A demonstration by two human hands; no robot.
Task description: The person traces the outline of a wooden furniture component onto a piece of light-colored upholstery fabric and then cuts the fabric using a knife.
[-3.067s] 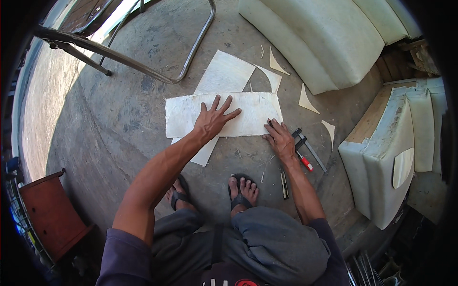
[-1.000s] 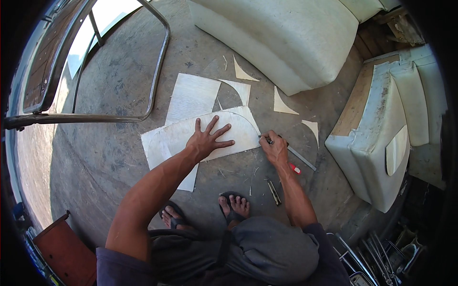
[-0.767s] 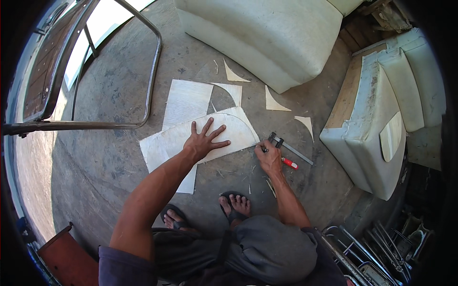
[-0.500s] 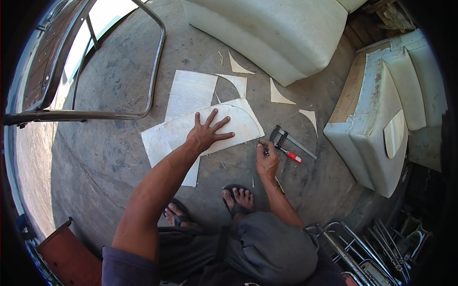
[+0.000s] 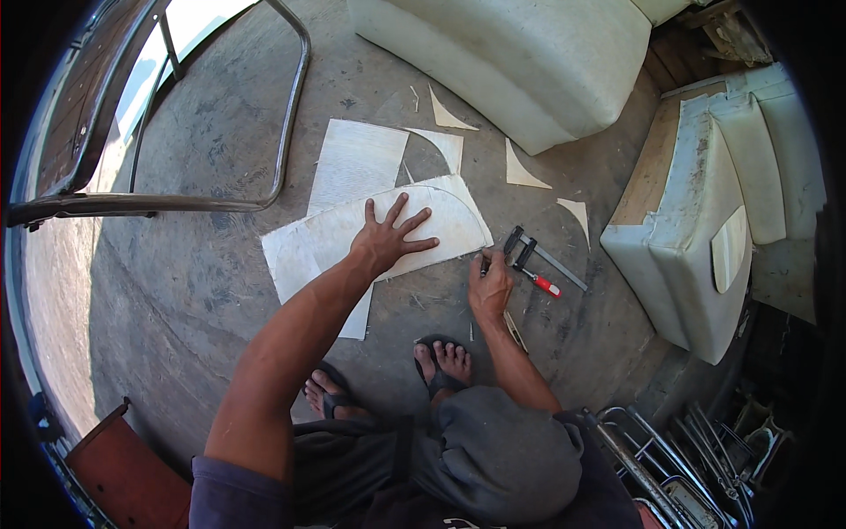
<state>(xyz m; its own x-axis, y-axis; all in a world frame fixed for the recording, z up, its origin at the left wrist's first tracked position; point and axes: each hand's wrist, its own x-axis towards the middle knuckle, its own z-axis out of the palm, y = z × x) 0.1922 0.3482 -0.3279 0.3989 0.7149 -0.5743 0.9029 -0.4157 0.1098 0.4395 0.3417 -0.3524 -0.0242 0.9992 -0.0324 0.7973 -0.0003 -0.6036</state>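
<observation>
My left hand (image 5: 394,238) lies flat with fingers spread on a pale, thin plywood-like sheet (image 5: 304,238). A curved line runs near the sheet's right end. Under it lies another pale sheet (image 5: 357,159), showing beyond and in front of it. At the right corner of the upper sheet, my right hand (image 5: 490,286) is closed, its thumb and forefinger around a small dark tool whose kind I cannot make out. A slim yellowish piece (image 5: 515,331) shows beside my right wrist. Just right of this hand, a bar clamp (image 5: 546,262) with a red handle rests on the floor.
Curved offcuts (image 5: 524,167) lie beyond the sheets. A pale upholstered seat (image 5: 520,70) stands at the far side, another (image 5: 679,238) at the right. A metal tube frame (image 5: 291,115) is at the left. Metal tubing (image 5: 634,458) lies lower right; a red-brown panel (image 5: 128,458) stands lower left.
My right hand has moved slightly left and down along the corner of the sheet, uncovering more of the yellowish piece. My left hand stays spread on the sheet. The whole view has shifted slightly.
</observation>
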